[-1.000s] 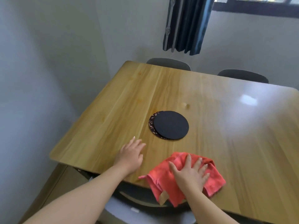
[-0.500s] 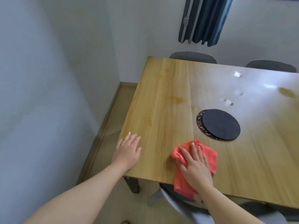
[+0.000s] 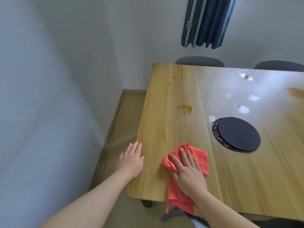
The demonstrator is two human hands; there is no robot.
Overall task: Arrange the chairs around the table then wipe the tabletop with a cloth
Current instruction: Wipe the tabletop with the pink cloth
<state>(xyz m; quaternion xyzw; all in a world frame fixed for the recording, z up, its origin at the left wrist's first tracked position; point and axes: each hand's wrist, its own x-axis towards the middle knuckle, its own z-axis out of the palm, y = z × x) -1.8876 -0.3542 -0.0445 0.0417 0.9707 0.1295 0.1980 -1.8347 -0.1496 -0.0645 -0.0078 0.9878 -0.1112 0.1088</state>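
A: Where is the coral-red cloth?

B: Under the right hand, which lies flat on it, fingers fanned, pressing it to the pale wooden tabletop close to the near edge. The cloth's tail runs back past the wrist and hangs over that edge, so its long axis points away from the person.

A: And the left hand?

B: Flat too, with fingers straight and together. It rests on the tabletop's side edge near the right hand and holds nothing.

A: What does the next stroke turn on?

B: An amber smear lies ahead of the right hand's fingertips, well apart. A fainter streak sits nearer, ahead of the gap between the hands. I'd judge that a forward push along the cloth's axis reaches both, and the right hand is placed for it.

A: Anything in the way?

B: The round black mats lie ahead and to the right of that hand, apart from the cloth. Grey chair backs show beyond the far edge.
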